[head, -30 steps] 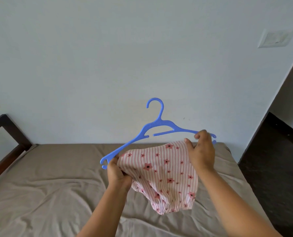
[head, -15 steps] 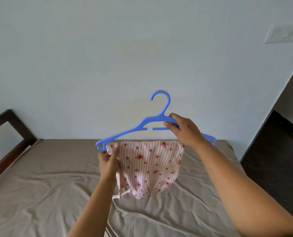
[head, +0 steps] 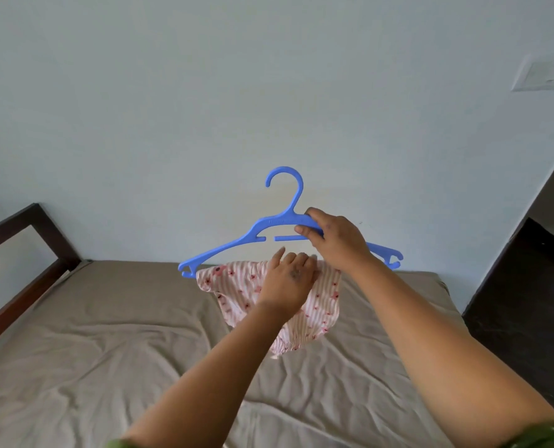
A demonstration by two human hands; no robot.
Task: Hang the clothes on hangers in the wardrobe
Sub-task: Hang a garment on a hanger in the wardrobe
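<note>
A blue plastic hanger [head: 237, 245] is held up in front of the wall, hook upward. My right hand [head: 337, 242] grips it at the middle, just right of the neck. A small pink striped garment with red flowers [head: 233, 287] hangs below the hanger's left arm. My left hand [head: 288, 282] lies against the front of the garment near its top edge, fingers fairly straight and pointing up. Whether those fingers pinch the cloth is hidden. The garment's lower part dangles over the bed.
A bed with a wrinkled beige sheet [head: 123, 350] fills the lower view. Its dark wooden frame [head: 26, 240] rises at the left. A pale wall stands behind, with a switch plate [head: 544, 77] at upper right. Dark floor [head: 528, 302] lies to the right.
My right hand moved from the hanger's right end to its middle. My left hand left the garment's left corner and came to rest on its front. The hanger rose slightly.
</note>
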